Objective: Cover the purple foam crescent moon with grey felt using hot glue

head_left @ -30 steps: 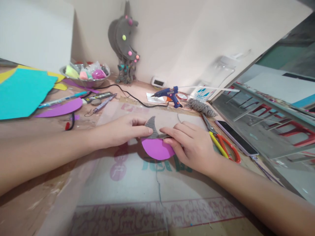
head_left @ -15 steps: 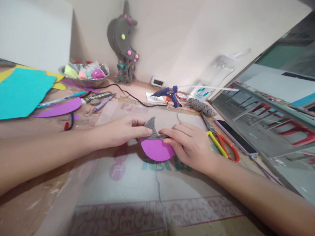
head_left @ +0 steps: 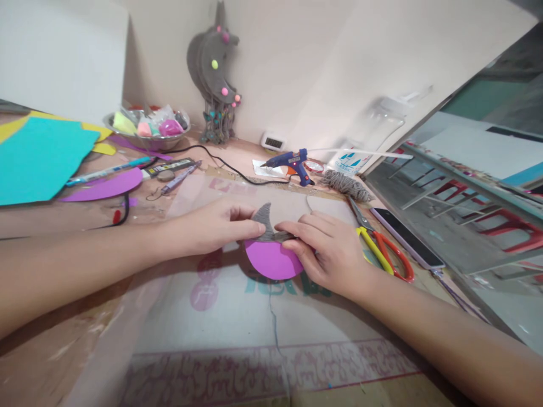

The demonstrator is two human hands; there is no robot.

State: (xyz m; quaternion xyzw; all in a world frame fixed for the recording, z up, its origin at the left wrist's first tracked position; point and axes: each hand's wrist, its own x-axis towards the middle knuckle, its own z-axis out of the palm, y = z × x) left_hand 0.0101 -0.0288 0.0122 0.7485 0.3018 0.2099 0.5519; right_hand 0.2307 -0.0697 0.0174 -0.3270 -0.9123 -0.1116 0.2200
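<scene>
A small grey yarn-wrapped piece [head_left: 263,218] with a curved, pointed top sits against the straight upper edge of a purple paper half-disc [head_left: 274,261]. My left hand [head_left: 231,223] pinches the yarn-wrapped piece from the left, thumb on its front. From the right, my right hand [head_left: 324,249] grips its lower right end and the edge of the purple paper between thumb and fingers. Both pieces are held above a printed sheet [head_left: 203,333] on the table. How they join is hidden by the fingers.
Beyond the hands lie a blue glue gun [head_left: 292,164] and a grey yarn bundle [head_left: 347,185]. Scissors [head_left: 384,249] and a phone [head_left: 405,237] are at right. Coloured sheets [head_left: 46,158], pens [head_left: 180,178] and a metal bowl [head_left: 146,141] occupy the left. A grey moon ornament [head_left: 212,73] hangs behind.
The hands keep the same grip on the yarn-wrapped piece and purple paper. The whole view has shifted very slightly; nothing was let go or picked up.
</scene>
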